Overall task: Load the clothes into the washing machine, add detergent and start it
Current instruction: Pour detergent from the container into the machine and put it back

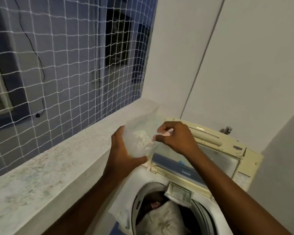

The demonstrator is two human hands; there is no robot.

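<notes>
Fingers: left hand (124,150) wraps its fingers (139,160) round the bottom of a clear plastic bag (139,131); right hand (175,138) pinches a small pink object (168,133) against the bag's right side.
Netting (58,65): white mesh spans the window opening at left.
Ledge (58,167): a speckled sill runs below the netting, just beside the washing machine (159,177).
Bag: held above the machine's left rear corner, with white powder inside.
Lid (210,138): raised toward the wall (244,65).
Clothes (163,217): pale and dark items lie in the open drum.
</notes>
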